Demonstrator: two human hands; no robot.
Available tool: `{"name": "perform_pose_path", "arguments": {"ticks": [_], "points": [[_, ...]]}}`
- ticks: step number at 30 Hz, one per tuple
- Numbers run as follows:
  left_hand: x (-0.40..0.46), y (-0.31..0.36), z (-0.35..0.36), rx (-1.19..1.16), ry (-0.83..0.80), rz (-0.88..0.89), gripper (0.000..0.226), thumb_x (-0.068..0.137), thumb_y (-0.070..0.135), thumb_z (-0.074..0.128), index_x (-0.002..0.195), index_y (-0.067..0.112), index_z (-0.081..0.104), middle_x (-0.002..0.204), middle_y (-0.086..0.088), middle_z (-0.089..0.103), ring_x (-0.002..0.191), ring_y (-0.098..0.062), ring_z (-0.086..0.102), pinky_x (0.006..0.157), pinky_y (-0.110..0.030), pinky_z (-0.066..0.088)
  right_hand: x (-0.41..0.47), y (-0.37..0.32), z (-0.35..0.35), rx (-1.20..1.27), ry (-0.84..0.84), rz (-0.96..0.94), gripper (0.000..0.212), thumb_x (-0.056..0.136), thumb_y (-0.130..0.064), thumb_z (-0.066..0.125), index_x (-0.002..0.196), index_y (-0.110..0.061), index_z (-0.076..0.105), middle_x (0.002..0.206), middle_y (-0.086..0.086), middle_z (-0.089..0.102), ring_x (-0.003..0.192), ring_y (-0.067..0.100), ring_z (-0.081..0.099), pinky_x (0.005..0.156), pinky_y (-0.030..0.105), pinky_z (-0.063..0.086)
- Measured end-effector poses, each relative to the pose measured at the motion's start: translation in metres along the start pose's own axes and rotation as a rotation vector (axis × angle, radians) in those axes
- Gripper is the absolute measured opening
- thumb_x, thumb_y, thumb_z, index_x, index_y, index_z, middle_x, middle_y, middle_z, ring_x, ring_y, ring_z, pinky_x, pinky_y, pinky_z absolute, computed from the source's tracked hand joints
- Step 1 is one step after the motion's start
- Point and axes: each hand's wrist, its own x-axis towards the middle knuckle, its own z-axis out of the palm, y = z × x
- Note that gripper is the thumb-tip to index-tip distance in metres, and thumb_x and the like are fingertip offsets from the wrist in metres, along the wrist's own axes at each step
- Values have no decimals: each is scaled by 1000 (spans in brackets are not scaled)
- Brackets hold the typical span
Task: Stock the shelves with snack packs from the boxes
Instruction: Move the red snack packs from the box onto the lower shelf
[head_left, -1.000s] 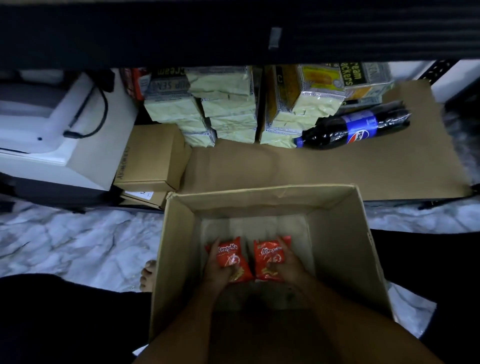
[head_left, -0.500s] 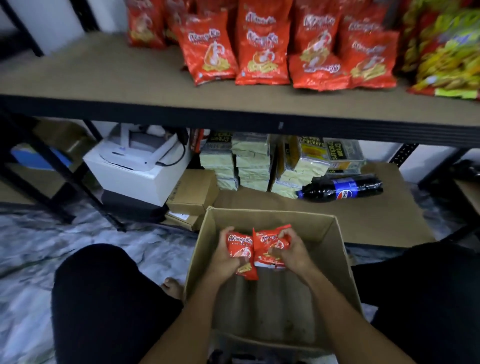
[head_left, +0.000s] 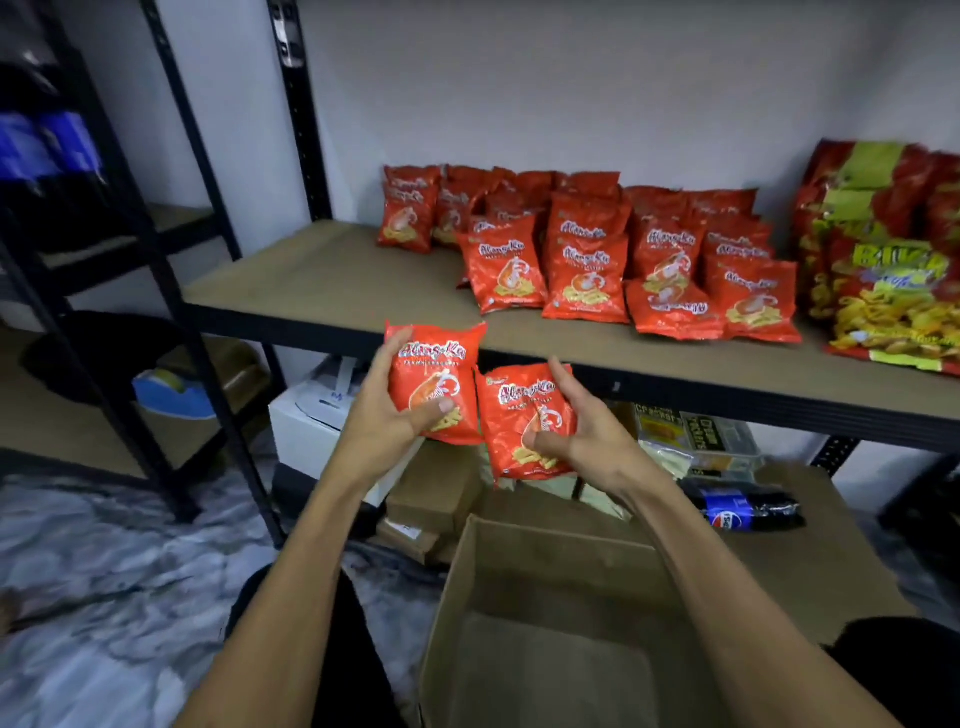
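Moved: both packs are up out of the cardboard box (head_left: 561, 613) and now hang in front of the shelf (head_left: 322, 280) edge; half a second ago I held them low over the box.
Left hand: my left hand (head_left: 387, 410) grips the higher snack pack (head_left: 436, 382), fingers curled round its left edge, thumb pressed across the lower front.
Right hand: my right hand (head_left: 582, 431) grips the lower snack pack (head_left: 524, 421) from its right side, thumb on the front.
Position: the two packs sit side by side, edges touching or overlapping, I cannot tell which, just below the shelf board.
Handling: these look light, air-puffed and crinkly, with slick foil and brittle crackers inside; I judge a soft hold at the side seams safest, no squeezing the middle.
Shelf: stocked red packs (head_left: 597, 260) stand in rows to the right, beside larger yellow-and-red bags (head_left: 883, 270); bare board lies left of them.
View change: the frame has tilted up, so the whole shelf top shows.
Box: what remains inside looks dim, possibly nothing.
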Motion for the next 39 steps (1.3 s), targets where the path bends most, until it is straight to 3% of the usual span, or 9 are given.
{"name": "perform_pose_path", "arguments": {"ticks": [3, 7, 10, 14, 19, 25, 28, 33, 39], "points": [[23, 36, -26, 19, 51, 113, 82, 78, 10, 78, 142, 35, 33, 123, 17, 47, 107, -3, 58, 77, -17, 54, 28, -39, 21, -106, 173, -247, 80, 90, -7, 67, 153, -30, 24, 139, -6, 52, 118, 3, 57, 96, 24, 50], [59, 44, -67, 18, 147, 140, 80, 79, 2, 76, 136, 39, 35, 126, 5, 46, 110, -11, 56, 79, -30, 57, 78, -69, 66, -355, 408, -447, 68, 93, -18, 64, 151, -28, 30, 155, 4, 32, 145, 20, 23, 117, 34, 24], [97, 30, -89, 51, 272, 103, 76, 80, 2, 74, 133, 41, 37, 130, 2, 44, 111, -14, 55, 80, -35, 58, 119, -85, 96, -498, 367, -418, 71, 94, -20, 60, 153, -32, 22, 155, 14, 25, 144, 30, 19, 111, 33, 25], [151, 10, -115, 135, 409, 84, 77, 80, 1, 74, 137, 39, 38, 136, -3, 44, 118, -21, 52, 88, -45, 56, 179, -94, 128, -674, 407, -407, 76, 90, -16, 59, 154, -30, 18, 140, 18, 34, 128, 35, 39, 103, 43, 41], [219, 14, -121, 197, 334, 169, 69, 80, -10, 68, 133, 24, 42, 129, -5, 50, 111, -19, 55, 70, -18, 51, 248, -103, 131, -688, 524, -417, 72, 89, -8, 57, 151, -26, 25, 137, 19, 34, 121, 38, 41, 96, 50, 46], [275, -2, -147, 201, 321, 156, 67, 80, -12, 65, 134, 21, 42, 124, -3, 53, 108, -18, 56, 71, -15, 51, 317, -107, 137, -860, 606, -411, 71, 88, -10, 64, 148, -32, 32, 152, 21, 22, 129, 35, 31, 94, 48, 50], [300, -2, -151, 241, 305, 188, 68, 79, -14, 64, 135, 16, 42, 118, 1, 52, 96, -7, 55, 60, -4, 46, 347, -111, 140, -833, 596, -487, 70, 86, -1, 64, 145, -31, 41, 156, 21, 13, 137, 38, 27, 103, 48, 44], [348, -6, -138, 279, 314, 312, 66, 75, -15, 66, 132, 11, 46, 118, -4, 52, 94, -7, 55, 68, -1, 45, 398, -113, 126, -727, 725, -442, 56, 93, 2, 52, 145, -13, 39, 160, 20, 1, 147, 39, 13, 119, 46, 24], [389, -17, -137, 583, 306, 367, 70, 81, 6, 66, 144, 19, 37, 134, -13, 45, 119, -27, 50, 93, -30, 42, 433, -109, 118, -762, 787, -264, 69, 93, 1, 49, 153, -2, 15, 156, 30, -13, 146, 44, 9, 119, 45, 14]]}}
